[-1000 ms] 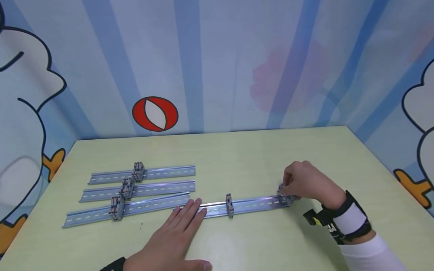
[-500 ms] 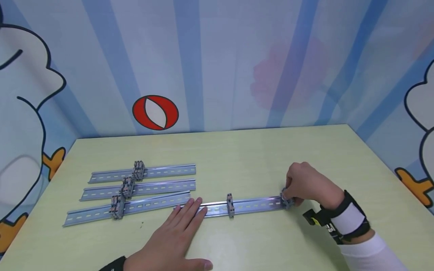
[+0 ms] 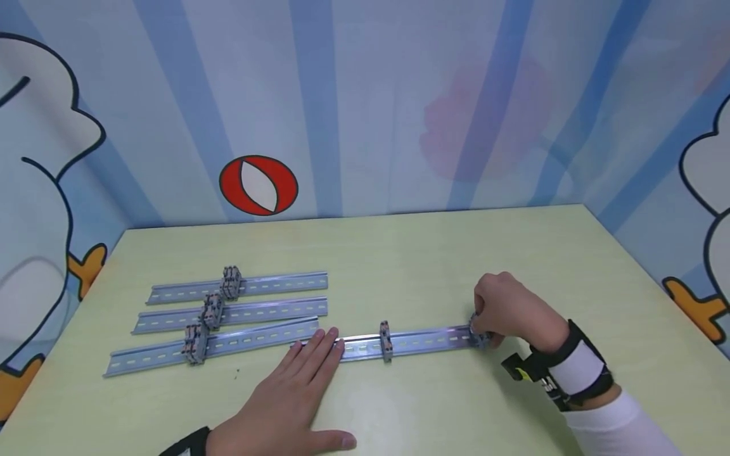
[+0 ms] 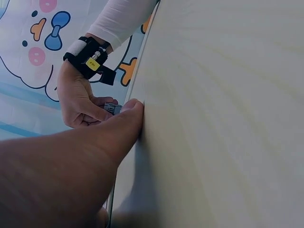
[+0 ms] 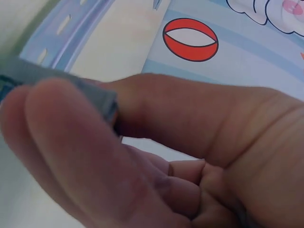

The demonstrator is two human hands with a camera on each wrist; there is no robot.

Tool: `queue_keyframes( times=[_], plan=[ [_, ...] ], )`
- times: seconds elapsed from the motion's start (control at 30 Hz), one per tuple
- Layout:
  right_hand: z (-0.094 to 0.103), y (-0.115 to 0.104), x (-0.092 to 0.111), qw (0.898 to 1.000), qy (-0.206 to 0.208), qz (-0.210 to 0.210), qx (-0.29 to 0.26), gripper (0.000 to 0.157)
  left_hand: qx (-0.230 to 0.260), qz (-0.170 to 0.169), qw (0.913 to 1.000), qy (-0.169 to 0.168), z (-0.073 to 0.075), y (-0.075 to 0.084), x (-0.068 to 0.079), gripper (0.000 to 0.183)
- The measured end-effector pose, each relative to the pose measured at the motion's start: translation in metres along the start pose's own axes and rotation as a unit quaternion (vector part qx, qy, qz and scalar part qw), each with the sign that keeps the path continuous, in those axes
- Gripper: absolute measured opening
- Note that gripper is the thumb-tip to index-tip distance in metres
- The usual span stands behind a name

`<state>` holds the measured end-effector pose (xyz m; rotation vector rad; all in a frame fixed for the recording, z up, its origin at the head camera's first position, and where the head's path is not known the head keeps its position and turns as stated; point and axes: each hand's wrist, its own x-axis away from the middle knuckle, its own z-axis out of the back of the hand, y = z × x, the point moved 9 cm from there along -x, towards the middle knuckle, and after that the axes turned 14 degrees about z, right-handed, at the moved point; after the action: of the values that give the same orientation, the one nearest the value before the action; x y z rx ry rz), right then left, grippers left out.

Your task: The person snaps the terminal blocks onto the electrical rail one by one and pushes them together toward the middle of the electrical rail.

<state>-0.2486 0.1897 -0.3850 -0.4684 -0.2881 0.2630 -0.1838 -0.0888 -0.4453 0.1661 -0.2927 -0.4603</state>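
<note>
In the head view, my left hand lies flat with fingers spread, its fingertips over the left end of a slotted metal DIN rail. At that rail's right end, my right hand pinches a grey terminal block between thumb and fingers. The block stands across the rail, partly hidden by the fingers. The right wrist view shows the grey terminal block close up between thumb and fingertips. A second slim terminal block stands on the same rail, between the two hands.
Three more DIN rails lie on the left of the pale table: a far rail, a middle rail and a near rail. Each carries a cluster of grey blocks, such as the near cluster. A printed wall stands behind.
The terminal block in my right hand has gone from tilted to more upright over the rail's right end, with the hand shifting slightly. My left hand stays in place on the rail.
</note>
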Motion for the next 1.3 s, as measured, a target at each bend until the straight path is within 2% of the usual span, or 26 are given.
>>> queue_keyframes(
  times=[0.27, 0.63, 0.87, 1.3],
  plan=[
    [-0.0012, -0.0006, 0.0015, 1.0, 0.012, 0.003, -0.001, 0.019, 0.002, 0.006, 1.0, -0.007, -0.0001, -0.0007, -0.0022, 0.118],
    [0.0006, 0.0022, 0.0034, 1.0, -0.011, -0.012, 0.011, 0.011, 0.007, 0.002, 1.0, -0.004, -0.0009, -0.0013, -0.0006, 0.118],
    [0.0027, 0.0041, 0.0058, 0.999, -0.026, -0.003, -0.031, 0.009, 0.007, 0.003, 0.9999, -0.009, -0.0007, -0.0005, -0.0017, 0.118],
    [-0.0034, -0.0001, 0.0015, 0.997, -0.035, 0.023, -0.066, 0.009, 0.007, 0.0, 0.9999, -0.009, 0.0, -0.001, -0.0008, 0.117]
  ],
)
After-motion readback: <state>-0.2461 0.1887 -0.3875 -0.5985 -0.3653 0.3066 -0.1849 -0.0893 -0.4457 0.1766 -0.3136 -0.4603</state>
